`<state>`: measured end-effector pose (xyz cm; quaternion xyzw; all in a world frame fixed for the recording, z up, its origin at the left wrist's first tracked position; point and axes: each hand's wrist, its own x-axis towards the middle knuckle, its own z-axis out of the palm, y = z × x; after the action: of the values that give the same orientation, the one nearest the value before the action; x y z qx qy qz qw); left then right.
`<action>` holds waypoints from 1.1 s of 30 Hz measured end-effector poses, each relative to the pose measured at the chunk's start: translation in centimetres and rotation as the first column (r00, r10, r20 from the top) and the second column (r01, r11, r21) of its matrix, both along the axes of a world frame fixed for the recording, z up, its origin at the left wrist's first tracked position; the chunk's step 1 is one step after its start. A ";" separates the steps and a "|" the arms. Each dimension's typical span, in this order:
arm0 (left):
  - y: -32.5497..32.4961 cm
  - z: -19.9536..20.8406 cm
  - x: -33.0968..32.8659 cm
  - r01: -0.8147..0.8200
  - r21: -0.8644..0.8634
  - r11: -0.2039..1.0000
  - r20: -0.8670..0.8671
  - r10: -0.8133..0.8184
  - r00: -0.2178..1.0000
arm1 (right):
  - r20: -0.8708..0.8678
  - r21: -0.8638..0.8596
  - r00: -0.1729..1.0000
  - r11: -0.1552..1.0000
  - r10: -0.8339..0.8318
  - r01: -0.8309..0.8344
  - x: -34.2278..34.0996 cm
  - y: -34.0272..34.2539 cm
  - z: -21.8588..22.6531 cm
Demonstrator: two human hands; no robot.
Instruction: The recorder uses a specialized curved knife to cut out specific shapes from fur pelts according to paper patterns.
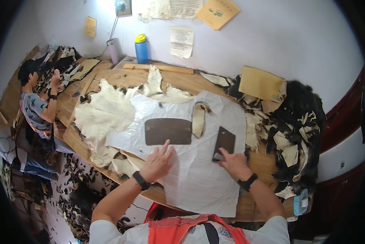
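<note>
My left hand [159,162] is open, its fingers spread and pointing forward. Its fingertips are at the lower edge of a wide, dark brown flat piece [168,131] with a slightly curved top. My right hand [235,164] has its index finger and thumb at the lower end of a smaller, slanted dark brown piece [226,140], seemingly gripping its edge. Both pieces lie on a whitish sheet [203,175]. Between them lies a narrow cream strip with a dark edge [198,120]. A cream fur hide [105,105] spreads out to the left, partly beneath the sheet.
Black and cream fur scraps [302,134] are heaped at the right, with yellowish card [261,83] on top. A blue bottle [141,51], a lilac flask [112,52] and a wooden strip [158,68] line the back. A co-worker [38,105] is at the left; scraps litter the floor [83,195].
</note>
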<state>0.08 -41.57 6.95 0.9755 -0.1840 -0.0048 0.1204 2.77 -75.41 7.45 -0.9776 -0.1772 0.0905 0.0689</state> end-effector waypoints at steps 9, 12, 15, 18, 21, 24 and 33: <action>9.2 -3.1 3.6 0.057 -0.345 0.937 0.120 -0.016 0.993 | -0.009 0.262 0.768 0.740 -0.640 0.619 0.0 -6.0 -1.7; 14.3 -1.9 5.0 -0.058 0.026 0.998 -0.067 0.060 0.996 | -0.113 0.386 0.673 0.592 -0.731 0.708 -1.6 -10.2 -2.9; 13.8 -1.5 4.5 -0.079 0.086 0.993 -0.203 0.095 0.974 | -0.220 0.395 0.622 0.514 -0.752 0.761 -1.7 -12.3 -2.9; 13.1 -2.0 4.5 -0.098 0.115 0.989 -0.249 0.124 0.960 | -0.416 0.504 0.566 0.337 -0.712 0.795 0.2 -12.5 -4.3; 13.6 -2.4 4.0 -0.133 0.146 0.980 -0.241 0.166 0.956 | -0.507 0.581 0.626 0.301 -0.593 0.756 3.3 -9.9 -5.7; 14.0 -3.0 3.6 -0.144 0.112 0.983 -0.191 0.164 0.968 | -0.355 0.583 0.759 0.505 -0.546 0.636 5.1 -11.0 -8.7; 12.3 -3.5 4.3 -0.199 0.162 0.967 -0.245 0.234 0.941 | -0.172 0.426 0.806 0.694 -0.567 0.580 4.2 -12.0 -6.0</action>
<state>4.42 -29.24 3.45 0.9865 -0.0571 -0.1327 0.0773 6.99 -87.36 1.50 -0.9374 0.1210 0.0332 0.3249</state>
